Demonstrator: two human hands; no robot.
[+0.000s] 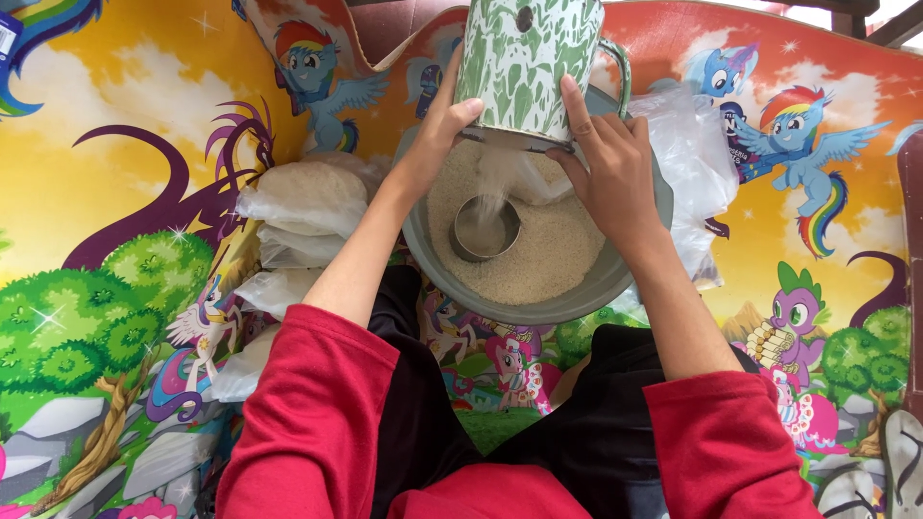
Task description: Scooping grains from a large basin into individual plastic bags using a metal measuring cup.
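The floor is covered by a bright cartoon play mat, printed with winged ponies, rainbow manes, green bushy trees and grey rocks on a yellow and orange sky. Its far edge curls up, showing a plain brownish underside. At the top right corner, dark wooden furniture legs stand beyond the mat. Daylight falls evenly, soft, with no hard shadows on the mat.
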